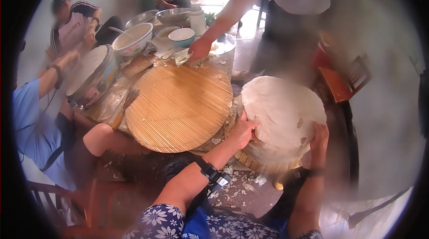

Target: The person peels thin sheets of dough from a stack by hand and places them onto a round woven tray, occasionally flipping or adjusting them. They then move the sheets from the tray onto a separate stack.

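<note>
A large round white sheet [281, 109], with a few small holes near its right side, lies over a round slatted mat [254, 162] at the right. My left hand [245, 131] grips the sheet's left edge between thumb and fingers. At the lower right edge, my right hand [319, 140] holds the sheet, its fingers partly hidden. Left of my hands, a bare round slatted mat [181, 107] lies on the table. Another person's hand [201, 49] touches a crumpled cloth [182, 57] at that mat's far edge.
Bowls [182, 37], a white container [197, 19] and a large basin [133, 38] stand at the back. A wooden-handled tool [119, 116] lies left of the bare mat. People sit at the left; an orange stool [334, 78] is at the right. Scraps litter the floor.
</note>
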Motion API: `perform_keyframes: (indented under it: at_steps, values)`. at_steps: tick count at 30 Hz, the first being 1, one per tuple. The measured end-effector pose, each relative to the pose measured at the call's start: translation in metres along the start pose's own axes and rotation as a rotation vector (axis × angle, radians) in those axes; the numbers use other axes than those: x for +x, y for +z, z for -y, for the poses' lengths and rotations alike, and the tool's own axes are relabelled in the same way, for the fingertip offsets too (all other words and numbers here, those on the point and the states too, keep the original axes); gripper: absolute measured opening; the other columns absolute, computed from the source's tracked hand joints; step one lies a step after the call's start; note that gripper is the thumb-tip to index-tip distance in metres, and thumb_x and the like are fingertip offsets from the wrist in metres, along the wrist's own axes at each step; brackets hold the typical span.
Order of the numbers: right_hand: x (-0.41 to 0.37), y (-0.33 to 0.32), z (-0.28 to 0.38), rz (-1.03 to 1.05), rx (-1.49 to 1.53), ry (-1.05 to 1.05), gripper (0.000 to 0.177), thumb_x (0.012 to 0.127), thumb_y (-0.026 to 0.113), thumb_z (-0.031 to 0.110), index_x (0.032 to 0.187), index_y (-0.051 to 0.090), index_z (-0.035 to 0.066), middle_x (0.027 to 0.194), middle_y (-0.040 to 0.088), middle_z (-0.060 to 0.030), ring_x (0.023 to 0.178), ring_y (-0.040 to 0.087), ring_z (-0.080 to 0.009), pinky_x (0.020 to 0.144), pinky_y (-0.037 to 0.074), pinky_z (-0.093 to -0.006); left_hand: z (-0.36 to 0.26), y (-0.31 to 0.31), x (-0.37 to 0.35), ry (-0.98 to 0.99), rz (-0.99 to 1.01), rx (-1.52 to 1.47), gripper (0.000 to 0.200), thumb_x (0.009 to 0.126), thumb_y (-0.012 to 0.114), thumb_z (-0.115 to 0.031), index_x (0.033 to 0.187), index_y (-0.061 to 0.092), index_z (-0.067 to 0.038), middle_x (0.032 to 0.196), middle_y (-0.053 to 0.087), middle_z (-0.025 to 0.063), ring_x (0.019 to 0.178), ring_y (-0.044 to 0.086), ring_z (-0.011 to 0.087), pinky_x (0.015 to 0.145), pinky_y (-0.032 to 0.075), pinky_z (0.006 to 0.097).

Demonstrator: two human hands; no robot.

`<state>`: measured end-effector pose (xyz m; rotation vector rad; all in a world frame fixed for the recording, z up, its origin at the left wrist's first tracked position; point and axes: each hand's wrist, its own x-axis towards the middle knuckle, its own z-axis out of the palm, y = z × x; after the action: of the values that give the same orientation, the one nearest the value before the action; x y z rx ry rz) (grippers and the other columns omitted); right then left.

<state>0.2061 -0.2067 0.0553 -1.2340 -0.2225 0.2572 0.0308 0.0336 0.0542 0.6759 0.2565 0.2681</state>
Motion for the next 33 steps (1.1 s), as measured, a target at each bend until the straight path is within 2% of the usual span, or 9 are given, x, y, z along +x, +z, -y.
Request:
perform_keyframes:
  at_steps: [2, 4, 6, 9, 13, 21, 27, 30, 33]
  values:
    - [0.001, 0.001, 0.0, -0.032, 0.035, -0.007, 0.039, 0.081, 0.048, 0.003, 0.119, 0.051, -0.004, 0.112, 0.06, -0.0141, 0.103, 0.058, -0.0246, 0.09, 0.045, -0.0339, -0.002, 0.003, -0.001, 0.002, -0.019, 0.008, 0.061, 0.081, 0.052, 0.003, 0.136, 0.028, -0.01, 0.128, 0.046, 0.0114, 0.116, 0.05, 0.025, 0.093, 0.047, 0.0427]
    - [0.006, -0.01, -0.014, 0.131, -0.107, -0.198, 0.039, 0.081, 0.047, 0.002, 0.119, 0.051, -0.004, 0.112, 0.06, -0.0143, 0.103, 0.058, -0.0248, 0.089, 0.046, -0.0337, 0.0, 0.0, 0.001, 0.001, -0.034, 0.028, 0.06, 0.081, 0.052, 0.002, 0.135, 0.028, -0.009, 0.127, 0.047, 0.0127, 0.115, 0.05, 0.0261, 0.092, 0.048, 0.0428]
    - [0.008, -0.022, -0.018, 0.193, -0.12, -0.17, 0.038, 0.081, 0.048, 0.002, 0.118, 0.051, -0.004, 0.111, 0.06, -0.0141, 0.101, 0.059, -0.0244, 0.088, 0.046, -0.0332, 0.007, -0.007, 0.006, -0.001, -0.046, 0.058, 0.058, 0.082, 0.053, 0.001, 0.134, 0.028, -0.008, 0.126, 0.047, 0.0139, 0.113, 0.051, 0.0273, 0.09, 0.048, 0.0426]
    - [-0.004, 0.002, 0.006, 0.11, -0.034, 0.047, 0.035, 0.082, 0.049, 0.004, 0.116, 0.052, -0.004, 0.108, 0.061, -0.0131, 0.097, 0.059, -0.0226, 0.084, 0.047, -0.032, 0.002, -0.009, 0.003, -0.06, -0.083, 0.094, 0.054, 0.082, 0.053, -0.001, 0.131, 0.031, -0.006, 0.123, 0.05, 0.0138, 0.107, 0.055, 0.0278, 0.085, 0.051, 0.042]
    - [-0.01, -0.004, 0.007, -0.004, -0.196, -0.039, 0.031, 0.082, 0.052, 0.006, 0.111, 0.054, -0.004, 0.102, 0.062, -0.0103, 0.089, 0.058, -0.0189, 0.078, 0.047, -0.0301, -0.001, -0.011, 0.0, -0.022, -0.127, 0.182, 0.048, 0.083, 0.053, -0.003, 0.129, 0.036, -0.007, 0.113, 0.055, 0.0117, 0.093, 0.061, 0.0217, 0.075, 0.053, 0.0382]
    - [0.005, -0.009, -0.002, -0.061, -0.258, 0.003, 0.038, 0.08, 0.048, 0.004, 0.116, 0.051, -0.006, 0.101, 0.061, -0.0104, 0.086, 0.06, -0.0185, 0.075, 0.048, -0.0308, -0.002, -0.012, -0.006, -0.038, -0.192, 0.176, 0.054, 0.084, 0.052, -0.003, 0.134, 0.032, -0.007, 0.107, 0.058, 0.01, 0.087, 0.06, 0.0184, 0.074, 0.052, 0.0358]
    - [0.008, -0.014, -0.009, -0.082, -0.266, -0.038, 0.041, 0.079, 0.052, 0.006, 0.119, 0.05, -0.005, 0.102, 0.061, -0.0122, 0.09, 0.06, -0.0202, 0.077, 0.048, -0.0319, -0.005, -0.014, -0.008, -0.079, -0.176, 0.236, 0.06, 0.084, 0.053, -0.005, 0.138, 0.027, -0.01, 0.106, 0.057, 0.0086, 0.087, 0.059, 0.0173, 0.076, 0.051, 0.0344]
    - [0.005, -0.015, -0.001, -0.407, -1.272, -0.476, 0.04, 0.08, 0.056, 0.005, 0.119, 0.051, -0.002, 0.1, 0.061, -0.0149, 0.09, 0.06, -0.0234, 0.079, 0.049, -0.0329, -0.003, -0.013, -0.014, -0.059, -0.164, 0.223, 0.063, 0.083, 0.053, -0.004, 0.139, 0.023, -0.006, 0.108, 0.056, 0.011, 0.088, 0.059, 0.0185, 0.077, 0.05, 0.0335]
    - [-0.008, 0.016, 0.009, -0.149, -1.066, -0.718, 0.037, 0.08, 0.058, 0.003, 0.117, 0.054, -0.001, 0.1, 0.061, -0.0162, 0.087, 0.061, -0.0258, 0.078, 0.049, -0.0333, 0.0, -0.016, -0.021, -0.055, -0.2, 0.229, 0.067, 0.082, 0.054, -0.003, 0.14, 0.02, -0.002, 0.108, 0.055, 0.0123, 0.088, 0.059, 0.0186, 0.077, 0.05, 0.0323]
